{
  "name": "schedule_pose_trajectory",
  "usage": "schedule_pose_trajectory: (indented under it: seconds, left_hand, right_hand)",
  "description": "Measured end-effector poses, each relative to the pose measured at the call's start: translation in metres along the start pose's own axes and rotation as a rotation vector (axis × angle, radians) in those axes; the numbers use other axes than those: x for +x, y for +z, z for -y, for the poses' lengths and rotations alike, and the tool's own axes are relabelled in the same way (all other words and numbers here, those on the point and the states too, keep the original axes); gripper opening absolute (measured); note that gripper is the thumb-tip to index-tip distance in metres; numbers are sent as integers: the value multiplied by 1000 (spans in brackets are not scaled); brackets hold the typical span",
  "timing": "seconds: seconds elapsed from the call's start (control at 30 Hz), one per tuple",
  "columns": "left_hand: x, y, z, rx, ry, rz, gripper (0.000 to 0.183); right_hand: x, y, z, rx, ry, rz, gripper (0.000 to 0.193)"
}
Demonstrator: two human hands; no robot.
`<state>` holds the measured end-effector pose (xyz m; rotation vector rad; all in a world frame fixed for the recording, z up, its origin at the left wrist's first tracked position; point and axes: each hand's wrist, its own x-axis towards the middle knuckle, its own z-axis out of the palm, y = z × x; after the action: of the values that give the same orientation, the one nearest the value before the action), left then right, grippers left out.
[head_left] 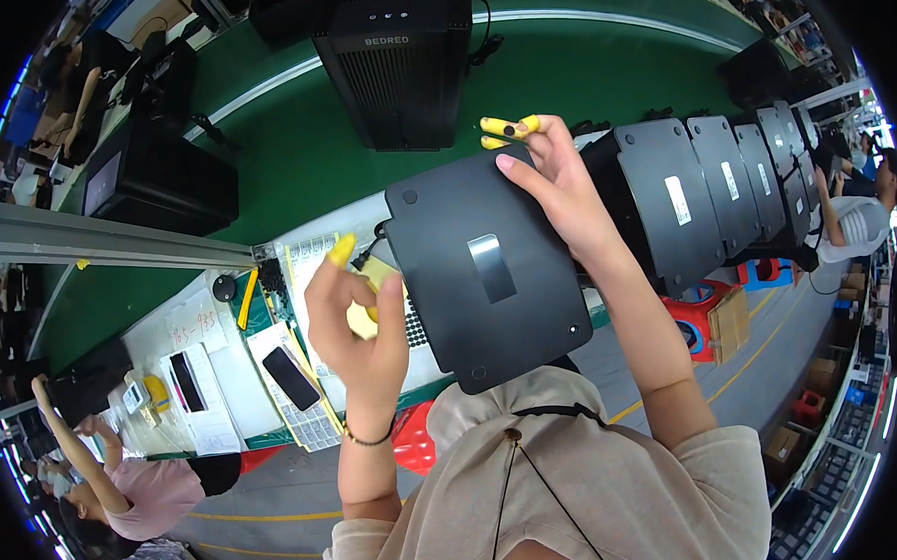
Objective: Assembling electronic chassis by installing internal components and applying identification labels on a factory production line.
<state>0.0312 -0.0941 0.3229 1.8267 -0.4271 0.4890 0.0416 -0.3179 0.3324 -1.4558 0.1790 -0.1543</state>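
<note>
A flat black device housing (507, 313) with a silver label in its middle is held tilted in front of my chest. My right hand (563, 190), with yellow finger covers on some fingertips, grips the housing's upper edge. My left hand (361, 341), also with a yellow fingertip cover, is closed around a small yellow pad (376, 274) that sits against the housing's left edge.
Several more black housings (708, 186) stand in a row at the right. A black tower unit (398, 68) rests on the green conveyor belt (294, 153). The white bench (224, 370) carries papers, a dark phone (289, 378) and a yellow-handled tool (247, 298). Co-workers are at lower left (134, 492) and far right (862, 213).
</note>
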Motion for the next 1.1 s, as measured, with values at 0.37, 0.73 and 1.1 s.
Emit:
schedule_pose_trajectory:
  seconds: [0.37, 0.73, 1.1]
  left_hand:
    - [-45, -34, -55, 96, 29, 544, 38]
    - [-60, -26, -53, 418, 344, 445, 23]
    - [-82, -25, -34, 301, 402, 348, 34]
  right_hand:
    - [2, -2, -5, 206, 7, 4, 25]
    - [4, -5, -16, 123, -32, 25, 27]
    - [-17, -9, -10, -161, -298, -182, 25]
